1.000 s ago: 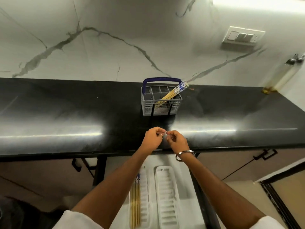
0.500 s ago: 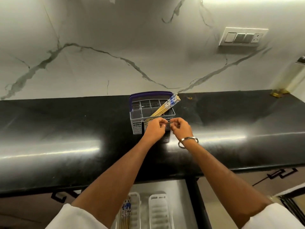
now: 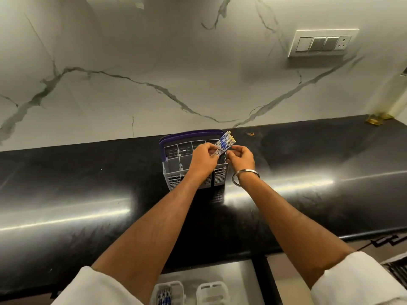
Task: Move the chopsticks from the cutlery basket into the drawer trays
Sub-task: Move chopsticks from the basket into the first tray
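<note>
Over the cutlery basket (image 3: 176, 170), chopsticks (image 3: 224, 143) in left hand's (image 3: 203, 160) grip.

Dim, greenish overhead light glares in streaks across the black countertop (image 3: 66, 216); edges bow, perhaps slightly soft.

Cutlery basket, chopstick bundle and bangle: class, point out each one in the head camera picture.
cutlery basket (image 3: 175, 180): head view, on its grey front wall, left of the arm.
chopstick bundle (image 3: 224, 143): head view, on the blue-patterned upper ends.
bangle (image 3: 245, 172): head view, on the metal band at the right wrist.
</note>
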